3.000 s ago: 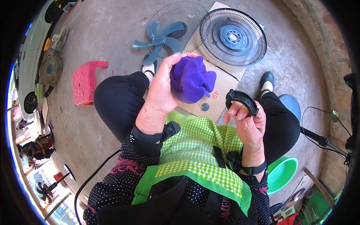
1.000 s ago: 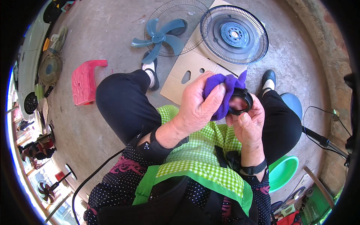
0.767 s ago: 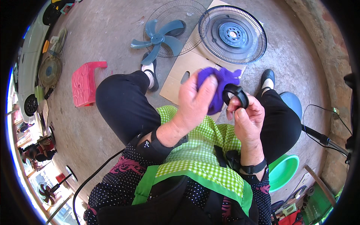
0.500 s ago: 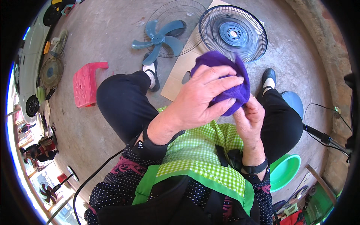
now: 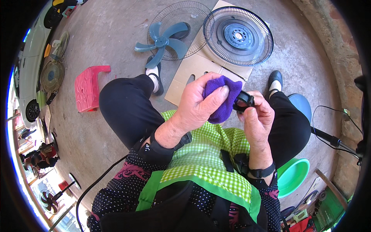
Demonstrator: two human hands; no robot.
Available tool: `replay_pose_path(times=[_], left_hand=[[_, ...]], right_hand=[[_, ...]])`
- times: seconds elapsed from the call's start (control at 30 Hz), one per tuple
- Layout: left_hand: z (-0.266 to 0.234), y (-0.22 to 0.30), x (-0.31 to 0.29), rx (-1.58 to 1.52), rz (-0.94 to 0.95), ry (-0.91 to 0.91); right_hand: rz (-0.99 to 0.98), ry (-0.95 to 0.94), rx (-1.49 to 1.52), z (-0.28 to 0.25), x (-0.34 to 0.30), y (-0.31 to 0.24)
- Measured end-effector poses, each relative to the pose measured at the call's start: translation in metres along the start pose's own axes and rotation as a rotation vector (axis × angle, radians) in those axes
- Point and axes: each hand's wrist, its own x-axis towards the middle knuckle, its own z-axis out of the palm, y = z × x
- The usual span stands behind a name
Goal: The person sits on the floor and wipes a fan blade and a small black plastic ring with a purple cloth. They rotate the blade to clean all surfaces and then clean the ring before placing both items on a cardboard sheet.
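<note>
In front of my lap, my left hand (image 5: pixel 193 101) is wrapped round a purple cloth (image 5: pixel 221 104), its thumb pressed on top. My right hand (image 5: pixel 259 120) pinches a small black plastic part with a ring-shaped opening (image 5: pixel 242 101). One end of that part meets the cloth, and whether it reaches inside the folds is hidden. Beyond my hands lies a blue-grey fan blade (image 5: pixel 161 41) with several vanes, resting on a thin wire fan guard (image 5: pixel 195 8). To its right, a dark round fan guard (image 5: pixel 255 48) lies partly over a cardboard sheet (image 5: pixel 179 81).
A pink plastic stool (image 5: pixel 88 89) lies tipped to the left. At the right are a blue round object (image 5: pixel 299 104), a green basin (image 5: pixel 293 176) and a black pole (image 5: pixel 328 137) with a cable. More fans (image 5: pixel 53 75) and a parked car (image 5: pixel 31 65) are at the far left.
The cloth was spread over the object and hid it. Now it is bunched in my left hand, and the black part shows in my right fingers. Both hands have shifted slightly.
</note>
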Motion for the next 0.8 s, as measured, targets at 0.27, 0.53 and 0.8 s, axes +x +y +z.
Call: replay_pose_path(times=[0.27,0.53,0.8], left_hand=[[-0.014,0.017,0.008,0.147,0.018,-0.232],[-0.02,0.031,0.014,0.556,0.266,-0.417],[-0.011,0.022,0.005,-0.039,-0.174,-0.339]], right_hand=[[0.043,-0.096,-0.157,-0.007,0.002,-0.01],[-0.056,-0.279,-0.465,-0.005,0.007,-0.013],[0.02,-0.152,-0.137,0.004,-0.003,-0.012]])
